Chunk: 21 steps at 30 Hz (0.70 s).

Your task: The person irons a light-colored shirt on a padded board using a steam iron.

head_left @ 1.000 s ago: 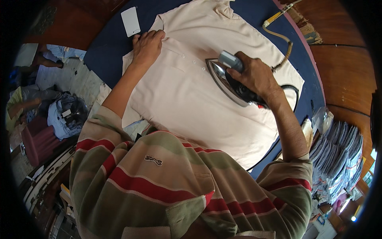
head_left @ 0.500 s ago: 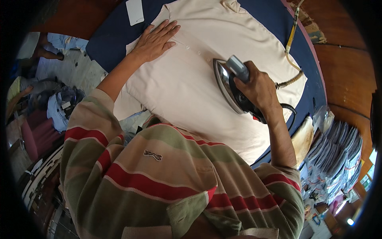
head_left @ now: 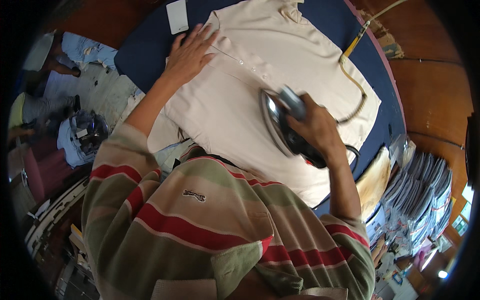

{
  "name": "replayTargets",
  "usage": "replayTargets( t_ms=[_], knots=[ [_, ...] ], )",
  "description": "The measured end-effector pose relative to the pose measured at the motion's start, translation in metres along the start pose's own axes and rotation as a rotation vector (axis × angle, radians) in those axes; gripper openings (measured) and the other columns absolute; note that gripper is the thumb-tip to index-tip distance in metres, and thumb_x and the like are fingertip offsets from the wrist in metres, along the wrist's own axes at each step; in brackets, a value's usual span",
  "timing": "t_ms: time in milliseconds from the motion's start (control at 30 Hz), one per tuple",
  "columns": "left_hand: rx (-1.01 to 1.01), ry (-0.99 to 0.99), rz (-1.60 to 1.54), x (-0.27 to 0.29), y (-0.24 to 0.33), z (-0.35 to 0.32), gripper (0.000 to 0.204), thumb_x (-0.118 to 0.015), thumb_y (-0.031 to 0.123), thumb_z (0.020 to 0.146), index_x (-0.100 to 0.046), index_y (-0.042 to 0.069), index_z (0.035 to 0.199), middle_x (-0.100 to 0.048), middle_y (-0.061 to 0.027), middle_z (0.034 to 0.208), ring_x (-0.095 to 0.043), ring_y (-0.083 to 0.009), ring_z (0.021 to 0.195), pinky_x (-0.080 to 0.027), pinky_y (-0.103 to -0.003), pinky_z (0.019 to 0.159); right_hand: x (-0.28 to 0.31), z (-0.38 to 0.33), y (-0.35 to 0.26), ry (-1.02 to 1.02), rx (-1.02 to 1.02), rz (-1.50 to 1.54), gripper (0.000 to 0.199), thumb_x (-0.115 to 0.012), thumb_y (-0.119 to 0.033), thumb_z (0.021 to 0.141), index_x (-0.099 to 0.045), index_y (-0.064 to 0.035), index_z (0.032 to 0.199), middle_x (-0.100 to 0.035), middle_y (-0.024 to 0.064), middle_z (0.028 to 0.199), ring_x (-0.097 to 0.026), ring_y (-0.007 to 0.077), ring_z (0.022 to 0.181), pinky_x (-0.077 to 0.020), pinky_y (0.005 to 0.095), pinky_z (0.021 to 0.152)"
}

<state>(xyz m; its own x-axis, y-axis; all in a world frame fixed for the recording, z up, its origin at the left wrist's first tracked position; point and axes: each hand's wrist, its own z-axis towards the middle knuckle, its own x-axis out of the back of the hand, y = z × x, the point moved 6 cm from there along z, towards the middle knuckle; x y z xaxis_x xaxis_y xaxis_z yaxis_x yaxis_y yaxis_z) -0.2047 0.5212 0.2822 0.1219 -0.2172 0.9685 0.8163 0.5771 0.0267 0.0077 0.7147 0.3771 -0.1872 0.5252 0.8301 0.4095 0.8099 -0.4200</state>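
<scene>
A cream buttoned shirt (head_left: 225,115) lies spread over a dark blue ironing table (head_left: 142,50). Flat on its upper left part, near the collar edge, rests my left hand (head_left: 188,56), fingers spread. My right hand (head_left: 316,125) is wrapped round the handle of a steam iron (head_left: 274,122), slightly blurred by motion. The iron's soleplate is on the shirt front, just below the row of small buttons (head_left: 253,69). A yellowish hose and a black cord run from the iron toward the right.
A white card tag (head_left: 177,16) lies on the blue cover beyond my left hand. Stacked grey garments in clear plastic (head_left: 417,195) stand at the right. A wooden panel (head_left: 430,90) borders the table there. Bundled clothes (head_left: 75,140) and another person are at the left.
The iron has moved down and a little left over the shirt in my right hand. My left hand has shifted slightly toward the left edge of the shirt.
</scene>
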Motion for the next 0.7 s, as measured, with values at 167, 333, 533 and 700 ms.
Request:
replayTargets(
  t_ms=[167,333,533,700],
  knots=[
    [0.440,0.196,-0.211,0.036,-0.010,-0.128,0.050,-0.055,0.013,0.085,-0.039,0.004,0.131,-0.043,-0.0170,0.132,-0.040,-0.0301,0.123,-0.031,-0.039,0.099,0.050,-0.109,0.129,0.297,-0.457,0.035,0.048,-0.069,-0.018,0.071,-0.055,0.0039,0.112,-0.065,0.0228,0.091,-0.065,0.0267,0.084,-0.0488,0.0353,0.073],
    [1.048,0.240,-0.975,-0.031,0.061,-0.259,0.029,-0.059,0.021,0.086,-0.050,0.003,0.106,-0.054,-0.0093,0.101,-0.051,-0.0187,0.092,-0.042,-0.030,0.079,0.086,-0.200,0.305,0.529,-0.598,0.095,0.050,-0.065,-0.023,0.066,-0.056,0.0031,0.107,-0.062,0.0226,0.088,-0.062,0.0328,0.086,-0.0466,0.0372,0.074],
    [1.196,-0.232,-1.515,-0.030,0.142,-0.247,0.029,-0.056,0.031,0.089,-0.055,0.003,0.083,-0.057,-0.0055,0.072,-0.055,-0.0133,0.064,-0.046,-0.026,0.064,0.101,-0.250,0.426,0.659,-0.656,-0.029,0.053,-0.064,-0.031,0.067,-0.056,0.0028,0.108,-0.062,0.0245,0.091,-0.061,0.0368,0.090,-0.0457,0.0388,0.077],
    [1.223,-0.287,-1.446,-0.020,0.155,-0.242,0.036,-0.056,0.036,0.088,-0.058,0.001,0.086,-0.061,-0.0069,0.073,-0.059,-0.0136,0.062,-0.045,-0.023,0.056,0.110,-0.242,0.432,0.644,-0.775,-0.216,0.059,-0.066,-0.038,0.072,-0.053,-0.0024,0.117,-0.060,0.0244,0.103,-0.057,0.0396,0.098,-0.0442,0.0427,0.085]
  ],
)
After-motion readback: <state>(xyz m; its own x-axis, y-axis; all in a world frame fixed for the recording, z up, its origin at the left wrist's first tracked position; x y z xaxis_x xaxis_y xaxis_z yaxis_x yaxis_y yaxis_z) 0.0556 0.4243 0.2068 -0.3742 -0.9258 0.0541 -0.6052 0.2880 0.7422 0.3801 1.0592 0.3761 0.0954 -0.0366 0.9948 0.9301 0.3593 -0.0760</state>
